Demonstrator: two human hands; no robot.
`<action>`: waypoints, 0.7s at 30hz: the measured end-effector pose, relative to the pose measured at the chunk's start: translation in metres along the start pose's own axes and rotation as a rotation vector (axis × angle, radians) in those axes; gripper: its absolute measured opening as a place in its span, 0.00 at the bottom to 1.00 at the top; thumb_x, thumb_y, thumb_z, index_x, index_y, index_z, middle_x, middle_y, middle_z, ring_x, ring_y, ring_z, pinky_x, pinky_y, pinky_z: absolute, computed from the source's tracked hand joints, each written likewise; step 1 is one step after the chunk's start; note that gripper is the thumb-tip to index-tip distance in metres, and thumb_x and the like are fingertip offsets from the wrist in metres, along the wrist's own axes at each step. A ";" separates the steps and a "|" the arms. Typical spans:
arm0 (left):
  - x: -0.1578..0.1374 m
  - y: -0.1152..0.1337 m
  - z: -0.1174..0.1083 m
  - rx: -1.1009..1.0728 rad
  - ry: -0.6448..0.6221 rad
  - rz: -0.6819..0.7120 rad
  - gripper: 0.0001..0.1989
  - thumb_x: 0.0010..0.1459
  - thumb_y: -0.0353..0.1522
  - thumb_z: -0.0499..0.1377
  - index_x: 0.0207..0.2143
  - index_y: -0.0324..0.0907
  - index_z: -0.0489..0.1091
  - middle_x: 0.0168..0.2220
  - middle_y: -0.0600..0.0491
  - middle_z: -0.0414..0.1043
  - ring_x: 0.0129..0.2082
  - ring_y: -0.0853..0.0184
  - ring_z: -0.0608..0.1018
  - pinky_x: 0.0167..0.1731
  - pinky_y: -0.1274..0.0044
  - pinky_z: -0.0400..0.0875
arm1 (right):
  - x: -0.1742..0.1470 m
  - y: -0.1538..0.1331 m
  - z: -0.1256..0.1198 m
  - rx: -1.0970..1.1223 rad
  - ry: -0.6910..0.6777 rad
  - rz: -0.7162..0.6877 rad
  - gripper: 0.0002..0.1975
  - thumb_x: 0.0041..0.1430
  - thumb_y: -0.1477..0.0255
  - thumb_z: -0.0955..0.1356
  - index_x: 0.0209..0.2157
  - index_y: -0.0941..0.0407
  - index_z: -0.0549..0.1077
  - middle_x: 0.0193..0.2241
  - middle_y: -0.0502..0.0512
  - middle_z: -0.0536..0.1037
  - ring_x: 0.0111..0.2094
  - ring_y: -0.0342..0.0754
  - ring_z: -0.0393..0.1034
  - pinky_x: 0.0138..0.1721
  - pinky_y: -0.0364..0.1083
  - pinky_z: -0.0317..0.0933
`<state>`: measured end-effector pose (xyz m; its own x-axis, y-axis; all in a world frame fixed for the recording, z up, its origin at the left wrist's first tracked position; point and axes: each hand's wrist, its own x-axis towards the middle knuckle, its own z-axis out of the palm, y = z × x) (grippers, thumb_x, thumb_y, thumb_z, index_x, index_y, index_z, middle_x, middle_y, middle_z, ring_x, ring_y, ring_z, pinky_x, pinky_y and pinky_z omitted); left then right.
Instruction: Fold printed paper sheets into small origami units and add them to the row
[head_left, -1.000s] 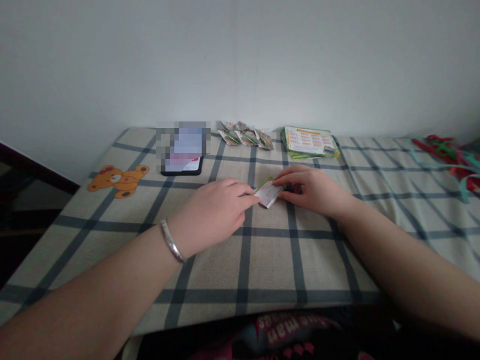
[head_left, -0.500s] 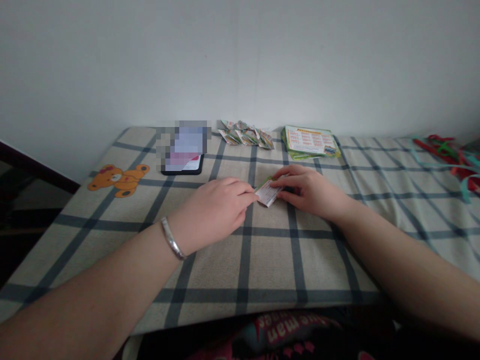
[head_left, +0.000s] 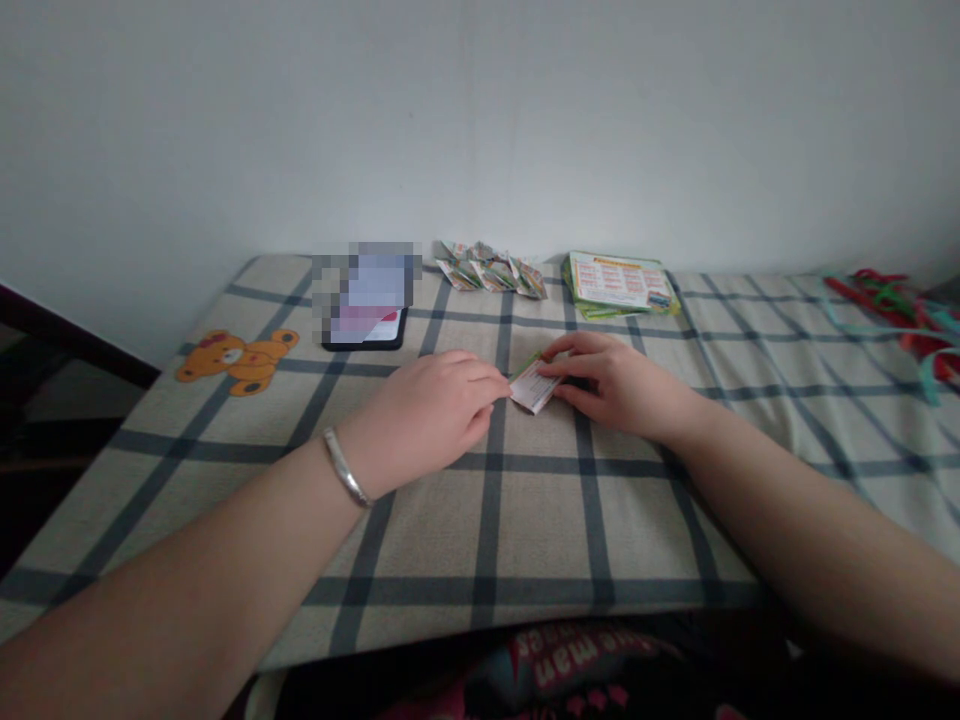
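Note:
A small folded printed paper (head_left: 531, 388), white with a green edge, lies on the checked tablecloth between my hands. My left hand (head_left: 442, 410), with a silver bangle at the wrist, has its fingers drawn together and their tips at the paper's left edge. The thumb of that hand is partly hidden. From the other side, my right hand (head_left: 619, 385) grips the paper, its fingers on top and its thumb at the near edge. Part of the paper is covered by these fingers.
Behind my hands, several folded paper pieces (head_left: 491, 272) lie by the wall, with a stack of printed sheets (head_left: 621, 282) to their right. A phone (head_left: 367, 330) with a blurred screen and a bear cutout (head_left: 238, 358) are at left. Coloured ribbons (head_left: 911, 310) lie at far right.
My left hand has shifted very slightly, and the fingers of my right hand have moved a little to the left over the paper. The other things are unmoved.

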<state>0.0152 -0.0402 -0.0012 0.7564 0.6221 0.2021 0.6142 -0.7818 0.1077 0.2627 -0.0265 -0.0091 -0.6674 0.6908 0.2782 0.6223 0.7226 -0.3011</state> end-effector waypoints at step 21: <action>0.001 -0.016 0.003 -0.100 0.013 0.070 0.16 0.63 0.28 0.51 0.48 0.43 0.74 0.47 0.54 0.76 0.50 0.66 0.74 0.56 0.70 0.66 | 0.001 0.005 0.001 0.042 -0.002 0.051 0.16 0.60 0.76 0.65 0.49 0.54 0.76 0.47 0.59 0.74 0.46 0.50 0.71 0.49 0.50 0.66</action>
<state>0.0065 -0.0268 -0.0059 0.7936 0.5654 0.2249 0.5336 -0.8243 0.1893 0.2649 -0.0224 -0.0109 -0.6359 0.7266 0.2600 0.6379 0.6845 -0.3528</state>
